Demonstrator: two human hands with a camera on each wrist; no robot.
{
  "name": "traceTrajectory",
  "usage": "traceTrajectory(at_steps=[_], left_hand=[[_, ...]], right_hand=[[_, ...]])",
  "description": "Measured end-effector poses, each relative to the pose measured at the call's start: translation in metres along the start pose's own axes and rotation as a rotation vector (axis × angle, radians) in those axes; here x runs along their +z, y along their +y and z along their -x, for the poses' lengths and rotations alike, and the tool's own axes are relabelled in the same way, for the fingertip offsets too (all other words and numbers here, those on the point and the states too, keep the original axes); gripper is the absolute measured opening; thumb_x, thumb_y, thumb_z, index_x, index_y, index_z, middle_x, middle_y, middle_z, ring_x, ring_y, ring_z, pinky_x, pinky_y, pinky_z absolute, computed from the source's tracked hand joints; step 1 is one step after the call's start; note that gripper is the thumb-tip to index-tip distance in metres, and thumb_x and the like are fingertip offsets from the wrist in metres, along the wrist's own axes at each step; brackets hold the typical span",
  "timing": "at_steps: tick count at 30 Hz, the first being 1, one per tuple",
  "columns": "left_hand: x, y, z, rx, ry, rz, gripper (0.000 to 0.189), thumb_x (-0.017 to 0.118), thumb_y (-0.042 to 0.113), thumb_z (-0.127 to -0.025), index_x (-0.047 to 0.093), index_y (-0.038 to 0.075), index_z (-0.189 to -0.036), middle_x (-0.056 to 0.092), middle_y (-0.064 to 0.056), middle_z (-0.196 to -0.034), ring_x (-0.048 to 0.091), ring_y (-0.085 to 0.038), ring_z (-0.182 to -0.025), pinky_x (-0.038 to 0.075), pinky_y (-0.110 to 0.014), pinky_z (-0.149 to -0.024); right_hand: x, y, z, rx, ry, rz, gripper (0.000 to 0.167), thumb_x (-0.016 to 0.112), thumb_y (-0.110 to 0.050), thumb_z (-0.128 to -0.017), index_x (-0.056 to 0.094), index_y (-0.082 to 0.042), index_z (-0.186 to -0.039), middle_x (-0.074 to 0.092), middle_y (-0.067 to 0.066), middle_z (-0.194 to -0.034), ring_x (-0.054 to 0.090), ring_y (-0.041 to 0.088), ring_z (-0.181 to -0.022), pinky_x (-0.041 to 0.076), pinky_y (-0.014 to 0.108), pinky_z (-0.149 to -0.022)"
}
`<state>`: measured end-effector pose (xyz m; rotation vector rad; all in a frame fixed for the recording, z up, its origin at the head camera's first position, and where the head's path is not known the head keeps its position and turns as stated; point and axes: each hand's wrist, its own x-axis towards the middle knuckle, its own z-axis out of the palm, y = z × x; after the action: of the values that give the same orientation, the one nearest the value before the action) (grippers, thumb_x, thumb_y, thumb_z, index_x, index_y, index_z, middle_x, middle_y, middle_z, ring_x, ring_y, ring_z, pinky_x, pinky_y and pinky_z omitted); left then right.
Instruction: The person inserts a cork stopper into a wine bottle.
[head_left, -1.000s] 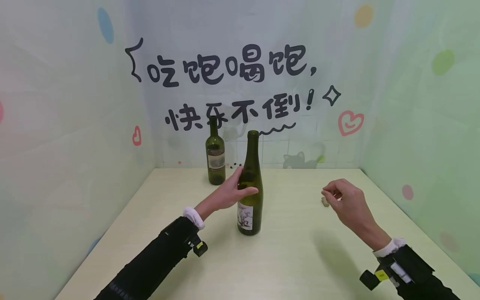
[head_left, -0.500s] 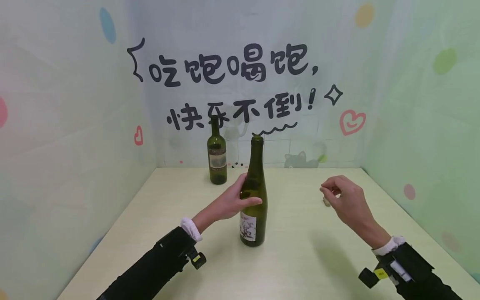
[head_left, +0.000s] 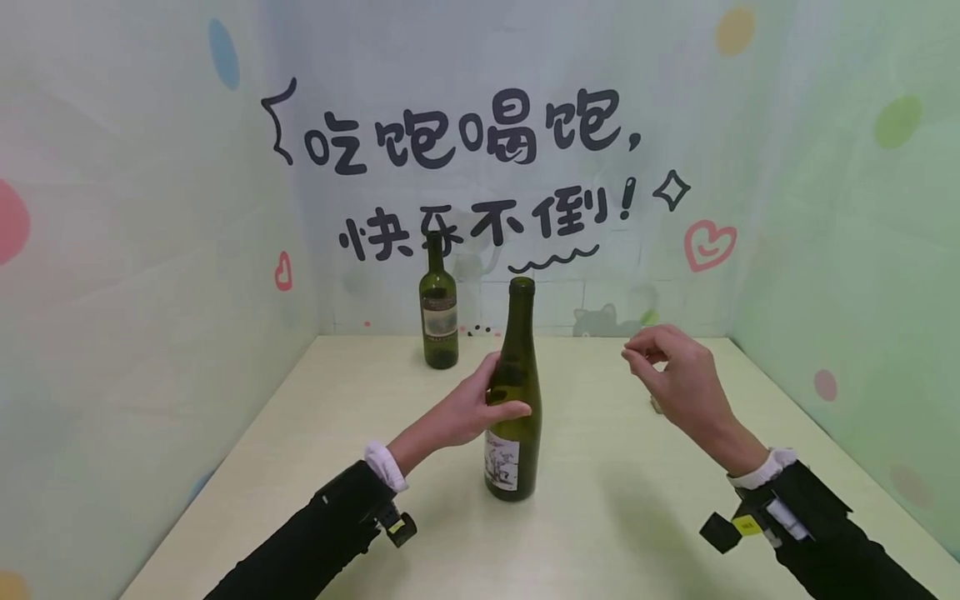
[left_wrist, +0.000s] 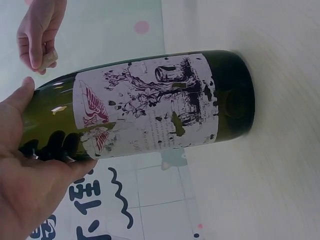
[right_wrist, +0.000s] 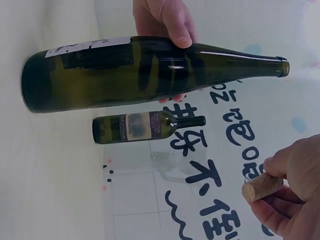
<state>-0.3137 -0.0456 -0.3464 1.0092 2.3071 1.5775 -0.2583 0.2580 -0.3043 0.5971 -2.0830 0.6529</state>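
Note:
My left hand point(head_left: 465, 410) grips a green glass wine bottle point(head_left: 521, 358) round its middle, with the thumb across the near side. It stands upright, and its mouth shows no stopper. A pale, worn label point(left_wrist: 145, 105) with a tree drawing shows in the left wrist view. Between thumb and fingers, my right hand point(head_left: 682, 375) pinches a cork point(right_wrist: 262, 187), raised above the table to the right of the bottle. Fingers hide that cork in the head view, but the left wrist view shows its end point(left_wrist: 49, 59).
A second green wine bottle point(head_left: 439, 321) with a dark and cream label stands farther back on the pale table point(head_left: 360, 392). A small tan piece point(head_left: 656, 405) lies on the right side, mostly behind my right hand. Printed walls point(head_left: 825, 250) enclose the table.
My left hand has drawn the wine bottle nearer and slightly right. My right hand, still pinching the cork, has risen and moved left toward the bottle.

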Motion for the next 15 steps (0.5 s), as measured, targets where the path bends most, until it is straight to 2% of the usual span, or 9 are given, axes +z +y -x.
traceTrajectory(at_steps=[8,15], left_hand=[[0.000,-0.001,0.000,0.009,-0.007,0.014,0.076,0.074,0.023,-0.098,0.027,0.016,-0.157,0.056,-0.011,-0.134,0.061,-0.030,-0.120,0.051,-0.056,-0.102],[0.000,-0.001,0.001,0.014,-0.007,0.025,0.074,0.074,0.021,-0.098,0.028,0.015,-0.156,0.057,-0.011,-0.133,0.061,-0.030,-0.120,0.051,-0.054,-0.102]], right_hand=[[-0.002,-0.021,-0.030,-0.020,0.001,-0.050,0.016,0.079,0.009,-0.085,0.072,0.000,-0.096,0.068,0.005,-0.089,0.068,0.017,-0.076,0.048,0.008,-0.077],[-0.003,-0.038,-0.056,-0.062,0.018,-0.070,0.012,0.078,0.008,-0.087,0.072,0.002,-0.095,0.069,0.010,-0.093,0.068,0.020,-0.078,0.050,0.011,-0.076]])
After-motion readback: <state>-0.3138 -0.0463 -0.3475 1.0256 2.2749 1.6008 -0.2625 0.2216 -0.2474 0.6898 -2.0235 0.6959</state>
